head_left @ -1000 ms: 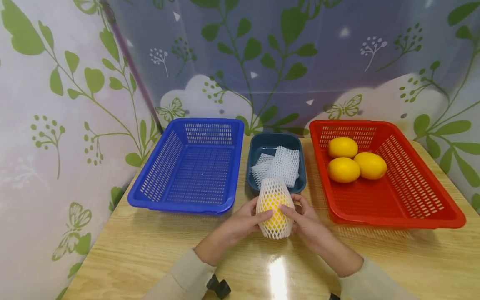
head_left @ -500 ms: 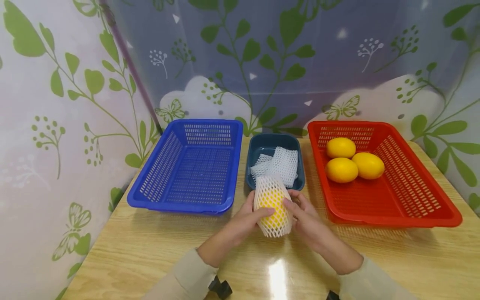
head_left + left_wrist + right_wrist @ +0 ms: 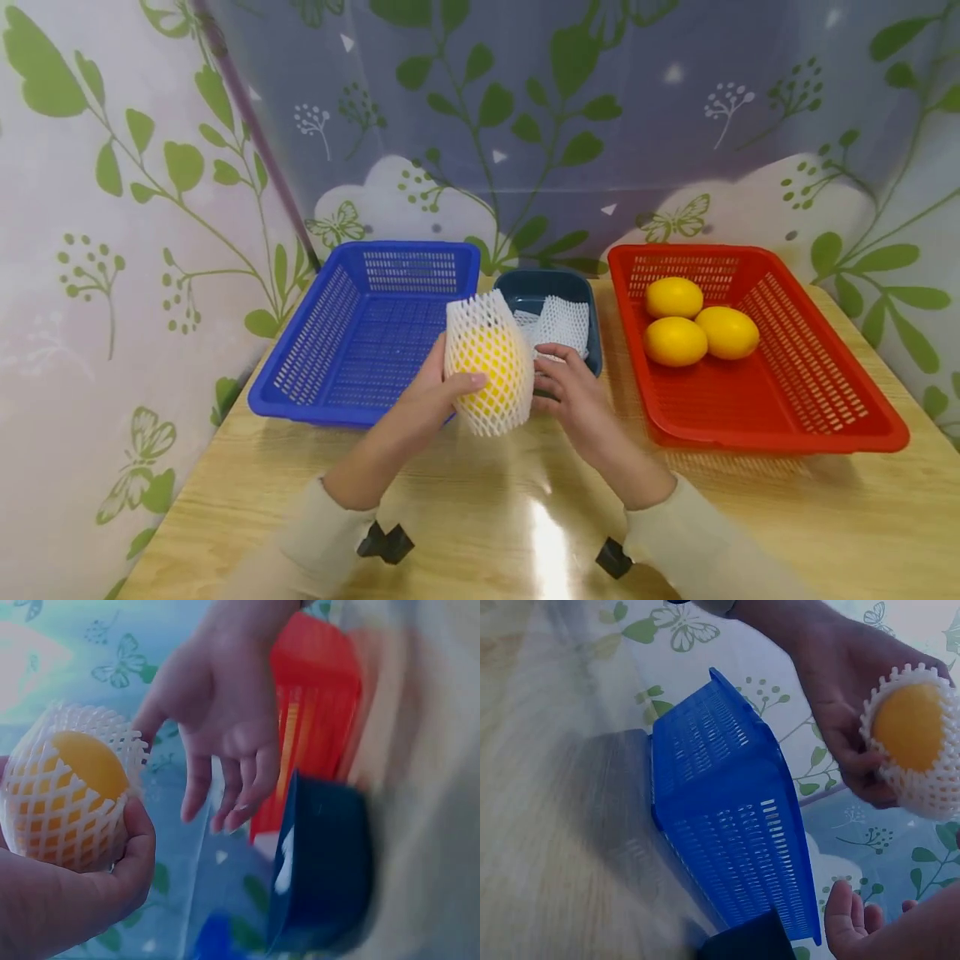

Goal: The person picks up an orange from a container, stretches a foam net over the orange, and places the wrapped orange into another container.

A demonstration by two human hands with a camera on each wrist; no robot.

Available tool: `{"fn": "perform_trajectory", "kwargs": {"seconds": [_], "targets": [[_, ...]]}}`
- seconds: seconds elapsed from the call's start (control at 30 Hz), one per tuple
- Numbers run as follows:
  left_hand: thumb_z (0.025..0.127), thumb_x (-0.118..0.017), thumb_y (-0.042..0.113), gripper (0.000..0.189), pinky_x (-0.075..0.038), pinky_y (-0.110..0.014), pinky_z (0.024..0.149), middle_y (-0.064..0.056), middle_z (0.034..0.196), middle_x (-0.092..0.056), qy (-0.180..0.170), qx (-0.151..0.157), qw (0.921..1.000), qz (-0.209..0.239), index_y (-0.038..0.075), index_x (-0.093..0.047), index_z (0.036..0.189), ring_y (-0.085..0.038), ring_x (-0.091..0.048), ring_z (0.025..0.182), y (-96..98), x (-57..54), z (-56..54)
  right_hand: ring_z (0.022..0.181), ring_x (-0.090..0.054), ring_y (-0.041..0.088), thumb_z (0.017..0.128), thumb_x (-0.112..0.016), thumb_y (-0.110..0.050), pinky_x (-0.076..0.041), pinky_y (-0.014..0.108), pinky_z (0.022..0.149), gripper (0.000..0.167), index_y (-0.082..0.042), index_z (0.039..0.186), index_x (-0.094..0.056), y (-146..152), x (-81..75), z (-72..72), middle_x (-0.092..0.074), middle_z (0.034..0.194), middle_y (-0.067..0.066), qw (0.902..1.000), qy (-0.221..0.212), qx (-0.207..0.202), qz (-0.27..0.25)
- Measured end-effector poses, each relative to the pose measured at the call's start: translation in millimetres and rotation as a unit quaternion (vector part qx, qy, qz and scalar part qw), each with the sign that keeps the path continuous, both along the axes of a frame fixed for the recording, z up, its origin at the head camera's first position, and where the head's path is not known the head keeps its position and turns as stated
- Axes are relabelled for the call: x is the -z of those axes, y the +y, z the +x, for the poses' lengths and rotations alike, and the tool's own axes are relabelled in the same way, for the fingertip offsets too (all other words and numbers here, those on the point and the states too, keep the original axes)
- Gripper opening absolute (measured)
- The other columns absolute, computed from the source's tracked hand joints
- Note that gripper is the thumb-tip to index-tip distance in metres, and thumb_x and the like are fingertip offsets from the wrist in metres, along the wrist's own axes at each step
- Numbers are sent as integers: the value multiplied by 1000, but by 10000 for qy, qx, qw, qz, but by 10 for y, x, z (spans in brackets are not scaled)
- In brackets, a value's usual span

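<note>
My left hand point(image 3: 423, 400) grips a yellow oval fruit point(image 3: 491, 375) in a white foam net sleeve, its thumb across the near side. The net's narrower end points up and away. In both wrist views, bare yellow skin point(image 3: 94, 765) shows through the sleeve's open lower end. My right hand point(image 3: 581, 404) stands just right of the fruit with loosely bent fingers; in the left wrist view it is apart from the net and holds nothing. Behind the hands, a dark teal bin point(image 3: 555, 283) holds white foam nets point(image 3: 566, 325). The held fruit overlaps the blue basket's right edge in the head view.
A blue slotted basket point(image 3: 405, 325) with nothing in it stands at the left of the wooden table point(image 3: 465, 517). On the right, a red basket point(image 3: 750, 408) holds three yellow fruits point(image 3: 675, 342). A patterned curtain point(image 3: 435, 108) hangs behind them.
Both hands held the netted fruit in front of the teal bin. The right hand has let go, and the left has carried it left and up towards the blue basket.
</note>
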State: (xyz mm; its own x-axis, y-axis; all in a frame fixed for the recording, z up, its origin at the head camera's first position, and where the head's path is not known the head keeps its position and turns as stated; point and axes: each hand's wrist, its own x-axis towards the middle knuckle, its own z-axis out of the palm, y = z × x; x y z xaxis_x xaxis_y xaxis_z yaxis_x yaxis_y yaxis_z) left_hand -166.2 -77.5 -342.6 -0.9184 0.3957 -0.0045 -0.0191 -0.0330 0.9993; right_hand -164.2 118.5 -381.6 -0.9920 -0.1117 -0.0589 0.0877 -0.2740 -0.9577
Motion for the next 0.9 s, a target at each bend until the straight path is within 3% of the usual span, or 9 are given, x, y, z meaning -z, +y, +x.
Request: {"fn": "perform_trajectory", "kwargs": {"seconds": [0.1, 0.2, 0.3, 0.4, 0.47, 0.57, 0.67, 0.8, 0.9], "targets": [[88, -54, 15, 74, -51, -36, 90, -20, 125, -49, 219, -68, 9995, -204, 9, -15, 150, -19, -59, 101, -173, -139, -108, 103, -59, 21, 98, -51, -13, -53, 30, 86, 39, 0, 133, -39, -121, -21, -69, -53, 124, 16, 9969, 563, 44, 549], [89, -53, 17, 70, -52, -36, 87, -19, 121, -51, 350, -132, 9987, -343, 7, -16, 148, -16, -61, 97, -349, -256, -228, 117, -53, 31, 95, -57, -9, -49, 39, 97, 46, 0, 137, -40, -210, -1, -113, -45, 137, 20, 9869, 1084, 82, 1192], [90, -52, 17, 67, -54, -35, 84, -17, 118, -52, 440, -325, 9974, -460, 6, -17, 147, -15, -63, 93, -511, -367, -371, 128, -45, 37, 92, -64, -10, -42, 49, 103, 54, -2, 139, -40, -279, 22, -153, -39, 144, 18, 9724, 1594, 70, 1700], [91, -55, 17, 67, -55, -33, 81, -18, 118, -51, 594, -682, 9924, -839, 5, -18, 145, -18, -63, 93, -649, -458, -541, 133, -40, 37, 90, -69, -14, -40, 51, 105, 60, -5, 141, -40, -340, 32, -183, -35, 148, 16, 9511, 2165, 30, 2205], [91, -57, 19, 67, -55, -32, 80, -20, 120, -49, 718, -903, 9855, -1244, 4, -19, 144, -22, -61, 95, -729, -490, -666, 135, -38, 34, 89, -71, -17, -40, 48, 106, 62, -7, 142, -41, -381, 38, -194, -34, 149, 13, 9362, 2487, -3, 2485], [90, -63, 23, 72, -54, -28, 76, -22, 123, -47, 893, -1236, 9677, -2009, 1, -21, 144, -26, -59, 99, -843, -486, -861, 137, -35, 28, 88, -73, -23, -38, 46, 108, 65, -10, 143, -41, -458, 47, -197, -32, 150, 9, 9200, 2827, -126, 2711], [90, -64, 28, 76, -53, -27, 72, -23, 125, -46, 794, -1397, 9564, -2439, 1, -20, 144, -27, -57, 99, -955, -466, -1030, 140, -30, 27, 86, -74, -31, -35, 53, 108, 68, -16, 144, -41, -557, 71, -195, -28, 154, 4, 9038, 2993, -302, 3045], [90, -62, 31, 78, -53, -29, 74, -24, 129, -44, 538, -1449, 9535, -2587, 0, -18, 147, -28, -56, 101, -1065, -463, -1225, 143, -24, 33, 83, -76, -40, -33, 63, 105, 76, -21, 146, -39, -707, 109, -182, -20, 158, 4, 8697, 3285, -502, 3651], [89, -62, 34, 79, -53, -30, 76, -25, 130, -44, 492, -1598, 9459, -2781, -1, -19, 146, -29, -56, 102, -1113, -472, -1358, 144, -20, 38, 79, -78, -43, -32, 63, 105, 80, -20, 146, -40, -802, 151, -182, -20, 159, 9, 8308, 3724, -569, 4096]]}}
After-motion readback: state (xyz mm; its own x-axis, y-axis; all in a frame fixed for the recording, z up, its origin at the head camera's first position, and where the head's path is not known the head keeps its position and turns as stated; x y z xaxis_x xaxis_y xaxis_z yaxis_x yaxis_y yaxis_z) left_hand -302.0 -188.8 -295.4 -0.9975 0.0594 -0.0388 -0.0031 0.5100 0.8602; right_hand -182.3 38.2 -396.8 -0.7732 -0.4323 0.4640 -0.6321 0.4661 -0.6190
